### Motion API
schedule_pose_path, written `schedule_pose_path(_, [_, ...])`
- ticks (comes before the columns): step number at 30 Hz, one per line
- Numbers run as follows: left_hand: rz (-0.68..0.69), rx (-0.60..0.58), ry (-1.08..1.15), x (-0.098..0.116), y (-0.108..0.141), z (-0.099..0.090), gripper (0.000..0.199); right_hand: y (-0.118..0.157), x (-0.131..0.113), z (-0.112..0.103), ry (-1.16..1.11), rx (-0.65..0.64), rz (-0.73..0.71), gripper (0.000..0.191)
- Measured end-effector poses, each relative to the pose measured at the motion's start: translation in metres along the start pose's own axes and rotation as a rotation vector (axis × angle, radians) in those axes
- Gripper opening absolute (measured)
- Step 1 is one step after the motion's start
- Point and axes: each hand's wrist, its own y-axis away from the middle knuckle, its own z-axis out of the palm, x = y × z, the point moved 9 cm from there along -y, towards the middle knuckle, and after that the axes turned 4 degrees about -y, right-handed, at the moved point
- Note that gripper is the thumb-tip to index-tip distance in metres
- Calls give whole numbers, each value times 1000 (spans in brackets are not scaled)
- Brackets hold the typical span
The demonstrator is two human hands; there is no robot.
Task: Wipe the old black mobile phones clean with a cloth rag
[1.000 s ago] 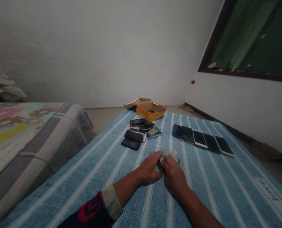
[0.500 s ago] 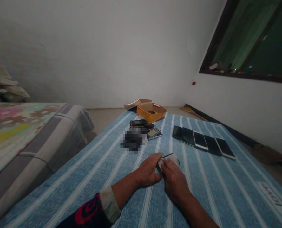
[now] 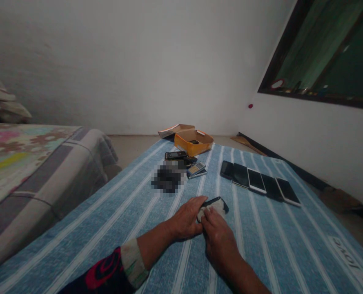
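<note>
A dark phone lies low over the striped cloth, gripped at its left end by my left hand. My right hand presses a pale wiping cloth against the phone's face, its fingers closed on the cloth. The phone's dark far edge and right end show past the cloth; the rest is covered. To the right beyond my hands lies a row of several phones, among them a white-framed smartphone. Ahead lies a silver keypad phone on another device.
An open orange box stands at the far end, with a dark item inside. Near it lie a black phone and a pixelated dark patch. A bed with a grey cover stands at left, beyond a gap.
The wiping cloth has shifted nearer on the phone, so more of its dark far edge shows. Both hands stay on the same things; the whole view has shifted slightly.
</note>
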Motion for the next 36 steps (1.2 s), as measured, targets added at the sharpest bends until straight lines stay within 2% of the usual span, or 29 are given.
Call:
schedule_pose_path(7, [4, 17, -6, -1, -1, -1, 73, -6, 7, -2, -34, -12, 23, 51])
schedule_pose_path(14, [-36, -9, 7, 4, -5, -5, 73, -14, 54, -18, 1, -11, 189, 47])
schedule_pose_path(17, [-53, -22, 13, 2, -5, -3, 80, -12, 62, -21, 1, 19, 205, 48])
schedule_pose_path(22, [-79, -26, -4, -2, -4, 1, 85, -7, 38, -12, 2, 41, 89, 50])
schedule_pose_path(26, [-55, -21, -18, 2, -5, 1, 77, -11, 11, -5, -52, 41, -22, 49])
schedule_pose_path(28, [-52, -9, -17, 3, -6, 0, 73, -15, 9, -1, -75, -3, -29, 48])
schedule_pose_path(31, [-63, -5, -2, 3, -6, -1, 73, -20, 24, 0, -62, -33, 27, 48])
schedule_pose_path(36, [-88, -17, -4, 1, -7, -1, 77, -16, 68, -15, -46, 71, 176, 49])
